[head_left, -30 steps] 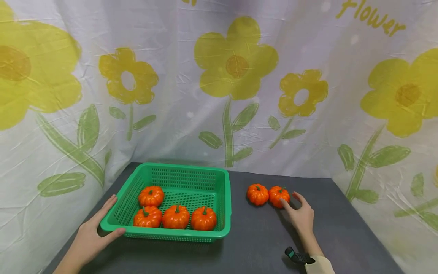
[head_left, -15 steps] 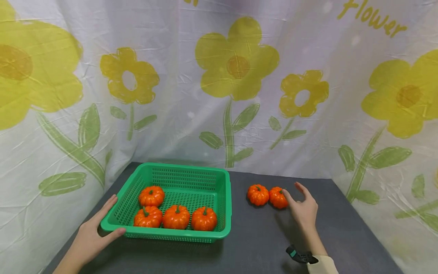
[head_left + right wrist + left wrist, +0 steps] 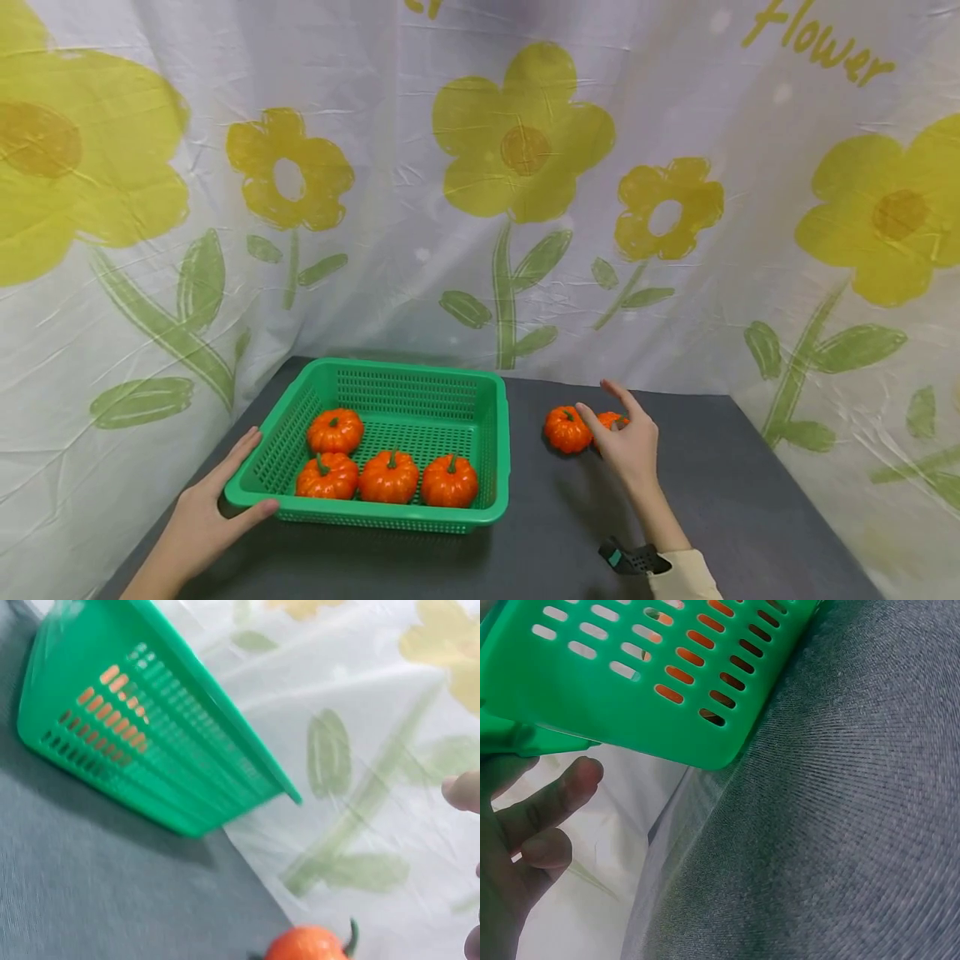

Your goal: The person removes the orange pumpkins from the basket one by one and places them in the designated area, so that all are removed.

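My left hand [image 3: 197, 518] lies at the near left corner of a green plastic basket [image 3: 390, 515], its outstretched fingers along the left rim and the thumb at the front rim. In the left wrist view, some fingers [image 3: 551, 806] hang beside the rim. Several small orange pumpkins [image 3: 389, 477] with green stems sit inside the basket. To its right, two more stand on the table: a left pumpkin [image 3: 567, 430] and a right pumpkin [image 3: 611, 419], partly hidden by my right hand [image 3: 628, 442]. That hand hovers over them, thumb and fingers spread, holding nothing.
A dark grey cloth-covered table [image 3: 525, 533] carries everything. White curtain [image 3: 390, 250] with yellow flowers encloses its back and sides. A black band [image 3: 633, 558] is on my right wrist.
My right hand let go of or drew back from the right pumpkin, rose slightly, then moved left toward the left pumpkin. My left hand and the basket stay in place.
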{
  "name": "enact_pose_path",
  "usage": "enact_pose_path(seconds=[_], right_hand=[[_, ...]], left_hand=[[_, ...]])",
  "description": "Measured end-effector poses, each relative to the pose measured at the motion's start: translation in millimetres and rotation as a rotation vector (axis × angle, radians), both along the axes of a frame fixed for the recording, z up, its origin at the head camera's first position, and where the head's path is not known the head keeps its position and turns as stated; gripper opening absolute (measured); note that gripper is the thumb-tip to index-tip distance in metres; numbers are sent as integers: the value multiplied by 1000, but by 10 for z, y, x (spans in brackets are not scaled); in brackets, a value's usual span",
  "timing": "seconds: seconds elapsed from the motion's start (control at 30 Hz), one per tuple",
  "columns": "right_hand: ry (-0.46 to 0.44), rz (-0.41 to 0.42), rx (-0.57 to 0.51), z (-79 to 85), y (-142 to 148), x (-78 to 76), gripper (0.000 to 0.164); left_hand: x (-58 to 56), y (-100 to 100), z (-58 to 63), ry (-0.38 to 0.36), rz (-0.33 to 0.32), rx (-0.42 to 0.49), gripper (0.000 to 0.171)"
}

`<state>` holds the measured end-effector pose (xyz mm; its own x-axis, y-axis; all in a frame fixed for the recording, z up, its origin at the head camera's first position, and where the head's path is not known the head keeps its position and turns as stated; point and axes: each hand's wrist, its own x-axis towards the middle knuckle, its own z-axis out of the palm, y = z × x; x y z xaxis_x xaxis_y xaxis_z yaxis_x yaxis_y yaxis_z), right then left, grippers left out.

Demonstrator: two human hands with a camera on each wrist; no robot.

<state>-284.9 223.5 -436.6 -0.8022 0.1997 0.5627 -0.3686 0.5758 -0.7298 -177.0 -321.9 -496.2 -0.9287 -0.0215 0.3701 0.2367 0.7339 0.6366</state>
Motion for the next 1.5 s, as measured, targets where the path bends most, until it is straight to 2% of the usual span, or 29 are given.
enact_pose_path(seconds=[0.23, 0.5, 0.67, 0.87, 1.0, 1.2, 1.5], right_hand=[[4, 106, 12, 41, -350, -50, 58], [60, 219, 56, 114, -708, -83, 59], [40, 276, 65, 202, -900, -98, 60], [8, 318, 89, 326, -1103, -110, 64], [25, 345, 119, 395, -1223, -132, 64], [42, 385, 156, 495, -1390, -135, 63], [-8, 454, 199, 595, -1605, -144, 64]], left_hand=[[2, 0, -3, -4, -2, -1, 95], [19, 13, -13, 4, 3, 4, 95], [10, 13, 10, 11, 2, 0, 95], [-12, 1, 44, 9, -7, -8, 95], [-18, 5, 56, 28, -11, -8, 95], [-13, 7, 45, 16, -5, -9, 95], [-8, -14, 0, 19, 4, -14, 96]])
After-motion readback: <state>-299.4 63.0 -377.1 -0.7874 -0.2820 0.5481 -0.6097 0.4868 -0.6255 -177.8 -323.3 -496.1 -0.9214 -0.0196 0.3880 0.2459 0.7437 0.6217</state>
